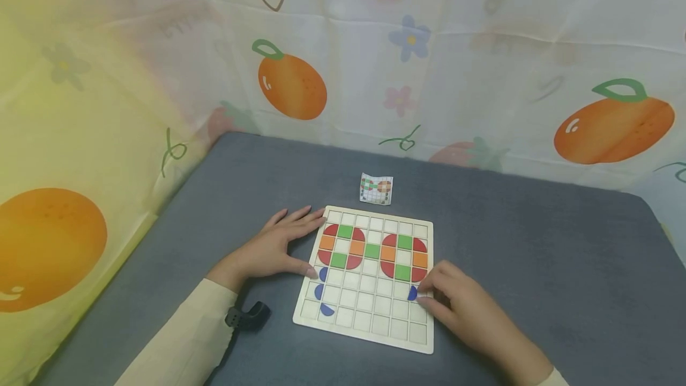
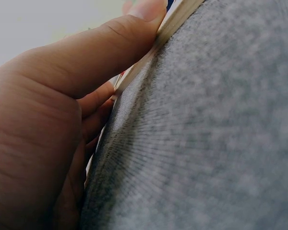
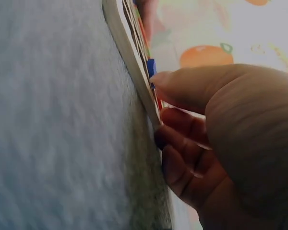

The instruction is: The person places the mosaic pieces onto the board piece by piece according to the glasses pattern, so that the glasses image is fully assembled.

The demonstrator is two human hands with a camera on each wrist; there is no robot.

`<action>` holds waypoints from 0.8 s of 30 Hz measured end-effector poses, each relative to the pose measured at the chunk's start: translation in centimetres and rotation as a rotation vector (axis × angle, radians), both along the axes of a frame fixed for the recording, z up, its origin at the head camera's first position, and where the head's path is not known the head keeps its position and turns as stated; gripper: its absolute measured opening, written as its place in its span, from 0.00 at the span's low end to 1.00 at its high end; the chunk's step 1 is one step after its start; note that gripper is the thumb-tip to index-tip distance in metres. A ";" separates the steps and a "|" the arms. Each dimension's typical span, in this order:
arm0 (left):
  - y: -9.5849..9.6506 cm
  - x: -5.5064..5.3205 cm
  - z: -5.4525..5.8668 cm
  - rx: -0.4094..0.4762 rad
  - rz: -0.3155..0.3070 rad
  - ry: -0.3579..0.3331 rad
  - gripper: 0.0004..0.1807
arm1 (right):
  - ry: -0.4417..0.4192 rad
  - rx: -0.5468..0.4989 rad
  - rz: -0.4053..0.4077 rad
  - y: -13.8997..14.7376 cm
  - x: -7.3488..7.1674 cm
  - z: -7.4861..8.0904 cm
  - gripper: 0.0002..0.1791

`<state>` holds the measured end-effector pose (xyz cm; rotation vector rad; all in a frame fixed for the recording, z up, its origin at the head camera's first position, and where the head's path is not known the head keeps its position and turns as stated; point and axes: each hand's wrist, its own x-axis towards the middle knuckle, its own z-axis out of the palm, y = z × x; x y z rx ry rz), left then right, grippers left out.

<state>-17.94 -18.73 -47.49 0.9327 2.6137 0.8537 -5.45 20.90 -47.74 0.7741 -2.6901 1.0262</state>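
Observation:
A square board (image 1: 367,336) with a pale frame and a grid of cells lies on the table. My left hand (image 1: 273,249) rests along its left side, fingers spread and thumb (image 2: 144,12) on the edge. At the right side, my right hand (image 1: 463,302) pinches a blue half-round piece (image 1: 412,293) with thumb and forefinger, low over the cells. In the right wrist view, the thumb tip meets this blue piece (image 3: 151,68). Three more blue pieces (image 1: 327,310) sit at the board's lower left. Red quarter-rounds (image 1: 389,240), orange squares (image 1: 356,248) and green squares (image 1: 372,251) form two rounded rings joined by one green square.
A small printed card (image 1: 376,189) with a coloured pattern lies just behind the board. A dark band (image 1: 249,316) is around the left wrist. Grey cloth (image 1: 536,255) covers the table, and a fruit-print curtain (image 1: 348,76) hangs behind and to the left.

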 end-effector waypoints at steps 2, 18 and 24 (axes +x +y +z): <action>0.0 0.0 0.0 0.000 0.002 -0.002 0.62 | 0.009 0.005 -0.005 -0.2 0.1 0.0 0.15; 0.1 -0.1 0.1 -0.008 0.002 0.002 0.63 | 0.058 0.022 0.015 -0.9 0.3 -0.1 0.17; 0.1 -0.1 0.0 -0.012 0.006 -0.002 0.63 | 0.076 -0.003 0.022 -0.5 0.3 -0.2 0.19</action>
